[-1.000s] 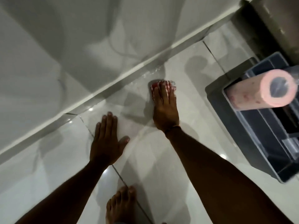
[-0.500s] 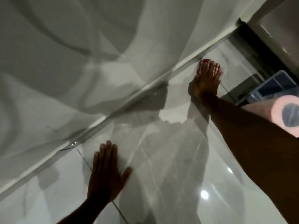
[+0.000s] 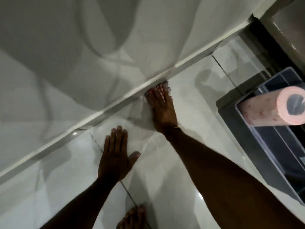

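The right hand point(image 3: 162, 111) lay palm down on the floor point(image 3: 206, 126), and its fingers point(image 3: 160, 95) were stretched out quite straight and close together. Under the fingertips was a small piece of pink paper point(image 3: 149, 93), and the fingers pressed it flat on the tile; they were not curled around it. The paper was right at the foot of the white skirting point(image 3: 115, 103), where the floor meets the wall point(image 3: 66, 63). This part was a little blurred, so I cannot tell whether the paper touched the skirting.

The left hand point(image 3: 115, 156) rested flat on the floor, nearer to the person and well apart from the paper. Its four fingers were straight and together, the thumb was spread to the side, and it held nothing.

To the right stood a clear plastic box point(image 3: 280, 154), with a pink paper roll point(image 3: 267, 111) lying across its top. A bare foot point(image 3: 132, 219) showed at the lower edge.
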A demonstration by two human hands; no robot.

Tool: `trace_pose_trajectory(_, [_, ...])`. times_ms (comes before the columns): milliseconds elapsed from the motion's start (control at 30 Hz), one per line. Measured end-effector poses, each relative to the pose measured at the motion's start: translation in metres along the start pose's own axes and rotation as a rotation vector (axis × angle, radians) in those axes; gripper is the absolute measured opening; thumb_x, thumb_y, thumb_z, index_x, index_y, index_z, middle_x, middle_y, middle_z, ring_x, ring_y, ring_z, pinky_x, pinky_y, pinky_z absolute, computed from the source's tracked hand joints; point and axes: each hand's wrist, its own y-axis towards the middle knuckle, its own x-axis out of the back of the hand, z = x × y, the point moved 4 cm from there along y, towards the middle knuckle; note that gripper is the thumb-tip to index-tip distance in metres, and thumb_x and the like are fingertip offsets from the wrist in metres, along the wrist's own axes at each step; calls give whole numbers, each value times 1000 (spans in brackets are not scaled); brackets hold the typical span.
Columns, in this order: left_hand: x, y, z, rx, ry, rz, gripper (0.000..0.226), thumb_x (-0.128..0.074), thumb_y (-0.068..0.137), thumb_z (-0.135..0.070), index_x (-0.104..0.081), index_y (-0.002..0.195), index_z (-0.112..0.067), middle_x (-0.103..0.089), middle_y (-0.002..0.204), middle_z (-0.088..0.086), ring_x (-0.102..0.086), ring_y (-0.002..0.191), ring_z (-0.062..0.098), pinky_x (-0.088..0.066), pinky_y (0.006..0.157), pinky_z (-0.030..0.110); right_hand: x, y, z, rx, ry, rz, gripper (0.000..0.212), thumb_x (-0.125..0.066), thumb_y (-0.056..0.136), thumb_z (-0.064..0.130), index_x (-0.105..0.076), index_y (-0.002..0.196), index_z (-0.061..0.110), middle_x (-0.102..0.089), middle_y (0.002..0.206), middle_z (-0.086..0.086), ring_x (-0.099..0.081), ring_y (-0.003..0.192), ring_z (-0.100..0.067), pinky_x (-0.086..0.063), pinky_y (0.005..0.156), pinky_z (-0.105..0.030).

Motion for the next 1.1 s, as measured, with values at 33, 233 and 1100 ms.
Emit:
trace_pose_trajectory(33, [0,1,0,3,-10,11,99,-42,99,-69,-15,167,-3,-5,177,20,-4,164,38,-5,133,52,-7,-5,10,21,14,-10,47,-47,110,10,-53,157,11,-43,169,-16,-20,164,-43,-4,138,-49])
trace_pose_trajectory(233, [6,-10,11,-47,-24,55,95,-40,101,-70,-17,168,-7,-8,177,17,-8,164,36,-13,132,53,-33,-30,55,212,74,43,49,-43,109,7,-51,157,8,-45,168,-18,-17,164,-37,-19,135,-63])
trace_pose_trajectory(1100, [9,-23,42,113,-99,-14,115,-47,89,-79,-11,168,-5,-6,177,16,-2,164,30,-9,133,48,-6,1,-1,159,-260,107,56,-49,107,15,-42,162,10,-38,170,-21,-25,162,-46,-21,133,-63])
